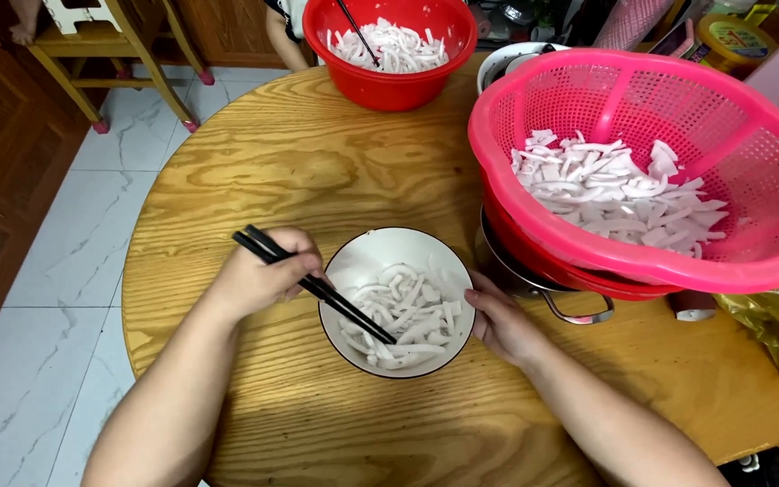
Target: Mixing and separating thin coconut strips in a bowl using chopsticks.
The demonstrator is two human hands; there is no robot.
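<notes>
Round wooden table (317, 162), white bowl (380, 248), red basin (389, 86), metal pot (534, 280)

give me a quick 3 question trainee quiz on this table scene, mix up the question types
1. True or false: the left hand holds black chopsticks whose tips sit in the white bowl.
2. Multiple choice: what does the right hand touch? A) the pink colander B) the white bowl's rim C) the red bowl
3. Fill in: the pink colander sits tilted on a red basin over a metal ____.

Key
1. True
2. B
3. pot; its handle shows beside the right hand. White sliced strips fill the bowl, the colander and the red bowl at the far edge.
</notes>
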